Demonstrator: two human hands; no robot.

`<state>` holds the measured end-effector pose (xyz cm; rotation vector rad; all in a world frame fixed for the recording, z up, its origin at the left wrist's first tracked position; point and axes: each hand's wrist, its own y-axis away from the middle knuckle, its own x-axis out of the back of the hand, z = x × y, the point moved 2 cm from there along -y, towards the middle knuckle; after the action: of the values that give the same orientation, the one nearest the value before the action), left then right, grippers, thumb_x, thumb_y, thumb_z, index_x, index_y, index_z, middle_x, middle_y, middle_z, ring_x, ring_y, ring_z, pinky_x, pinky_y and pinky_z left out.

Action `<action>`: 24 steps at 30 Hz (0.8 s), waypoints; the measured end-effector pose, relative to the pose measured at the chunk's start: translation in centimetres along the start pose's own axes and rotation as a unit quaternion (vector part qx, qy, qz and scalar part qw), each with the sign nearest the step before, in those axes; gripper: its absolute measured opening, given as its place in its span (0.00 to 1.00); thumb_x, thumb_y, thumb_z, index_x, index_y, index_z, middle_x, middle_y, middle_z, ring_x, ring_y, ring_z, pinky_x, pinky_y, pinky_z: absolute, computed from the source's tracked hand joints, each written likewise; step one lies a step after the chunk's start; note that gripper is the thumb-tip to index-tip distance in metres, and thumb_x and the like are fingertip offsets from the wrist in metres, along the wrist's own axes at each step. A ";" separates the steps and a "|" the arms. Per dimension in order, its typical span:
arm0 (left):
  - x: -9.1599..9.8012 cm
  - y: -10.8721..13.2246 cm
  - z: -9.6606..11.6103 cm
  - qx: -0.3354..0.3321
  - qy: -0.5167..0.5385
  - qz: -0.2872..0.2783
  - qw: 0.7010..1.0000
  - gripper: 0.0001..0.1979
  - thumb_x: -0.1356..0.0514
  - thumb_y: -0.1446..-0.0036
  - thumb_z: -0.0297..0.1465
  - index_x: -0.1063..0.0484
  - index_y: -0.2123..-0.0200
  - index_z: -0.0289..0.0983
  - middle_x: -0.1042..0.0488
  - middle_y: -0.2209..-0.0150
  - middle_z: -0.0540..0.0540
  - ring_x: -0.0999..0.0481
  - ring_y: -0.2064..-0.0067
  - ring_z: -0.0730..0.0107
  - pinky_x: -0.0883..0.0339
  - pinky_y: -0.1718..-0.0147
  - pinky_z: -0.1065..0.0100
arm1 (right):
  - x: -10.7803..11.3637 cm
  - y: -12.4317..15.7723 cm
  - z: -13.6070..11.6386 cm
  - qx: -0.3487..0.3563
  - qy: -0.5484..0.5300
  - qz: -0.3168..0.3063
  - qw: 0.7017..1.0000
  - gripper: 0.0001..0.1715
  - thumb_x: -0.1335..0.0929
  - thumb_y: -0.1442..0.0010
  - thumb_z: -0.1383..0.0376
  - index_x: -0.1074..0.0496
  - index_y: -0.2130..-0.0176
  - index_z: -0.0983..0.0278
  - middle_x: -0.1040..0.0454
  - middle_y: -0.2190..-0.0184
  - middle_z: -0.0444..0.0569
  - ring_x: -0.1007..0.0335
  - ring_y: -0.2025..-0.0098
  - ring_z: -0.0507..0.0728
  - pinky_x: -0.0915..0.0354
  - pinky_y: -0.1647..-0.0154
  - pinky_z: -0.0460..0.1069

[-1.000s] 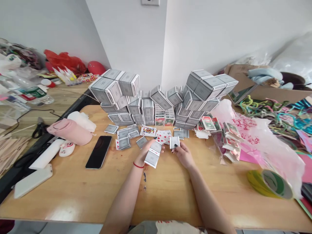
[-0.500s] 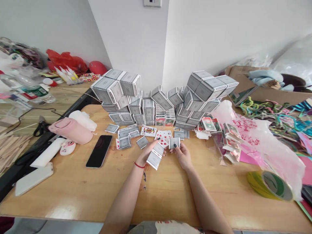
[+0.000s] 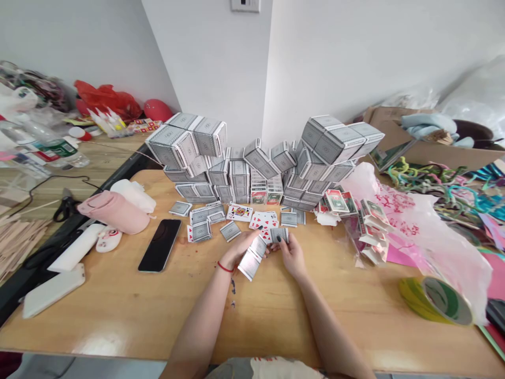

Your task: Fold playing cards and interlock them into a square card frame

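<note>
My left hand, with a red cord at the wrist, is closed on joined, folded playing cards that show grey patterned backs. My right hand pinches another folded playing card just to the right of them; the fingertips of both hands are close together. Beyond the hands lie face-up heart cards and a court card. Loose folded cards lie to the left. Behind stands a structure of card blocks, stepped high on both sides and lower in the middle.
On the left are a black phone, a pink rolled pouch and a white power bank. To the right lie red card boxes, a pinkish plastic bag and a tape roll. A cardboard box stands behind.
My right hand has moved slightly left and down with its folded card, closer to the joined cards. The cards in my left hand have tilted a little. The card structure is unchanged.
</note>
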<state>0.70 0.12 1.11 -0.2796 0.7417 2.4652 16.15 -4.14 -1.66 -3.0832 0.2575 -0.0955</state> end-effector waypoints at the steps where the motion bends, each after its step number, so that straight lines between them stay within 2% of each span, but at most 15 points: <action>1: 0.0 0.0 0.1 0.004 -0.001 0.003 1.000 0.26 0.45 0.54 0.50 0.30 0.71 0.29 0.26 0.76 0.40 0.26 0.76 0.66 0.32 0.75 0.66 | 0.0 0.0 0.0 0.001 0.001 0.001 1.000 0.15 0.38 0.45 0.52 0.38 0.68 0.60 0.28 0.75 0.47 0.31 0.73 0.57 0.33 0.69 0.53; 4: -0.2 0.0 0.3 0.011 -0.005 0.008 1.000 0.25 0.44 0.54 0.49 0.30 0.72 0.29 0.26 0.77 0.40 0.26 0.78 0.66 0.32 0.76 0.66 | -0.1 0.2 0.1 0.001 0.006 0.007 1.000 0.13 0.39 0.44 0.53 0.38 0.67 0.60 0.27 0.75 0.46 0.30 0.73 0.57 0.33 0.69 0.53; 16: -0.1 0.0 0.3 0.009 0.008 -0.052 0.999 0.22 0.45 0.51 0.46 0.28 0.69 0.31 0.25 0.74 0.40 0.25 0.73 0.65 0.32 0.71 0.64 | -0.1 0.7 -0.3 -0.009 0.030 0.041 0.999 0.13 0.38 0.45 0.52 0.40 0.70 0.58 0.28 0.76 0.45 0.31 0.72 0.57 0.34 0.68 0.52; 24: 0.0 -0.1 -0.2 -0.008 -0.008 -0.026 1.000 0.21 0.45 0.51 0.45 0.28 0.68 0.31 0.24 0.74 0.41 0.26 0.74 0.65 0.32 0.72 0.64 | 0.0 1.0 -0.4 0.004 0.043 0.046 0.998 0.13 0.39 0.44 0.54 0.40 0.63 0.59 0.28 0.76 0.45 0.30 0.73 0.56 0.34 0.68 0.52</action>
<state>0.81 0.07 0.88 -0.2800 0.7008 2.4227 16.01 -5.10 -1.32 -3.0577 0.4013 -0.2255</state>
